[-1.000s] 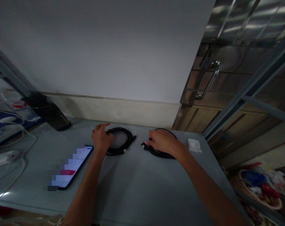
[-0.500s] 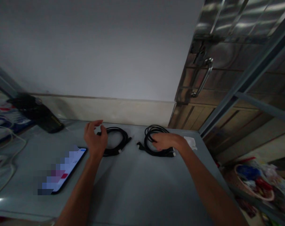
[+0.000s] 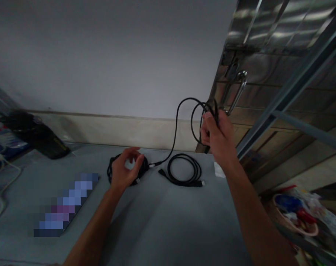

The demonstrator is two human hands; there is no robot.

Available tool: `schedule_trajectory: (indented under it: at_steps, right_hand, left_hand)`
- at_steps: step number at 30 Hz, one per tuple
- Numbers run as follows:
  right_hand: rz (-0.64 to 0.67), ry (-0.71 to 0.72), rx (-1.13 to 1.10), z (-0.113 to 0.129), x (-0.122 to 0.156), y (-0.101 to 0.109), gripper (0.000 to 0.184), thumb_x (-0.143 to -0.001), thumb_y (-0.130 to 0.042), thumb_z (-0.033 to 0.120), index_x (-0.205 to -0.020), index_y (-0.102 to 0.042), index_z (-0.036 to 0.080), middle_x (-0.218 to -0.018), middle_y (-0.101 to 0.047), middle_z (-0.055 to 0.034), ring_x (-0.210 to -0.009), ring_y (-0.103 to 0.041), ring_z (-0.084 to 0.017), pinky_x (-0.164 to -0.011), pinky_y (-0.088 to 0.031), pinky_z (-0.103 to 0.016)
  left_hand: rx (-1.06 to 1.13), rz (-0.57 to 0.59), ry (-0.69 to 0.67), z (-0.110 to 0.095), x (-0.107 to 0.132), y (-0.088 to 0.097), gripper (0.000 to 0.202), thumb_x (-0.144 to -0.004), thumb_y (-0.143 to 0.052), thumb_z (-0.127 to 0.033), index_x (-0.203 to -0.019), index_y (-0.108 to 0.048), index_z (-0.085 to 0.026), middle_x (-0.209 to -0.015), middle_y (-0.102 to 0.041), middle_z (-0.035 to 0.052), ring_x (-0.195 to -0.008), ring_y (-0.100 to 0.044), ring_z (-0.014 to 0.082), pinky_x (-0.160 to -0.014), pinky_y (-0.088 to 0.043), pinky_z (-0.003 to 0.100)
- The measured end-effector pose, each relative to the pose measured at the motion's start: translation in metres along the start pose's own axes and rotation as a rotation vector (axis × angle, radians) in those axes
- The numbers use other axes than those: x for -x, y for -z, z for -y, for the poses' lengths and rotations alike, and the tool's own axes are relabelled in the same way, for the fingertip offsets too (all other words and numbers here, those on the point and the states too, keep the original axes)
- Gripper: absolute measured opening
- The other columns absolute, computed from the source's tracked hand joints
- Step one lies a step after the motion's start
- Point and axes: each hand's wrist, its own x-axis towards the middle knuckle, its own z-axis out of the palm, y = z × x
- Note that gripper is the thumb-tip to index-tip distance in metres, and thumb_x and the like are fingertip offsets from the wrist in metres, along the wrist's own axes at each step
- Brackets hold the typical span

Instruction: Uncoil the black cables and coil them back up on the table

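Observation:
My right hand [image 3: 219,138] is raised above the back right of the table, fingers closed around a loosely looped black cable [image 3: 176,123]. One strand hangs from it down to the left, where a plug end lies beside a coiled black cable [image 3: 143,173]. Over that coil my left hand [image 3: 125,168] is curved, with thumb and fingers apart; whether it touches the coil I cannot tell. Another coiled black cable [image 3: 181,182] lies on the table below my right hand, its plug ends showing at left and right.
A phone [image 3: 69,205] with a blurred-out screen lies at the left of the grey table [image 3: 162,225]. Behind it are a dark bottle-like object [image 3: 37,135] and white cords [image 3: 11,173]. White paper [image 3: 219,170] sits near the right edge. A metal frame post [image 3: 284,87] and filled basket [image 3: 312,231] stand right.
My right hand has risen from the right coil, lifting a looped cable; another coil stays on the table. My left hand has shifted right, over the left coil.

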Motion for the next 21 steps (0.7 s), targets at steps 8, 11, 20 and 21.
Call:
schedule_trajectory:
  at_steps: [8,11,20,21]
  right_hand:
    - [-0.06,0.022,-0.198,0.02,0.011,-0.022,0.044,-0.101,-0.077,0.064,-0.102,-0.054,0.027,-0.07,-0.039,0.0095,-0.047,-0.029,-0.006,-0.041,-0.019,-0.023]
    - [-0.002,-0.01,-0.235,0.015,0.014,-0.033,0.042,-0.103,-0.074,0.061,-0.1,-0.052,0.026,-0.071,-0.038,0.0105,-0.047,-0.029,-0.005,-0.04,-0.021,-0.021]
    - [0.108,-0.105,-0.219,0.006,0.024,-0.05,0.042,-0.106,-0.068,0.064,-0.107,-0.05,0.027,-0.074,-0.039,0.0112,-0.048,-0.03,-0.005,-0.041,-0.025,-0.02]
    - [0.111,-0.099,-0.219,0.006,0.024,-0.051,0.042,-0.106,-0.069,0.064,-0.107,-0.05,0.027,-0.074,-0.039,0.0111,-0.048,-0.03,-0.005,-0.041,-0.025,-0.02]
  left_hand:
    - [0.272,0.407,-0.011,-0.022,0.023,-0.035,0.059,-0.092,-0.089,-0.048,-0.145,-0.071,-0.028,-0.111,-0.081,0.0049,-0.078,-0.072,0.0186,-0.078,-0.062,0.034]
    - [0.338,0.479,-0.055,-0.025,0.03,-0.043,0.059,-0.094,-0.088,-0.052,-0.146,-0.072,-0.028,-0.107,-0.081,0.0054,-0.079,-0.073,0.019,-0.076,-0.061,0.034]
    - [0.183,0.618,-0.267,-0.014,0.036,-0.048,0.05,-0.115,-0.051,-0.024,-0.163,-0.061,-0.035,-0.13,-0.075,0.0097,-0.114,-0.076,0.0214,-0.107,-0.062,0.038]
    - [0.166,0.63,-0.287,-0.013,0.036,-0.048,0.052,-0.114,-0.05,-0.021,-0.163,-0.061,-0.036,-0.135,-0.073,0.0101,-0.119,-0.075,0.0215,-0.109,-0.061,0.038]
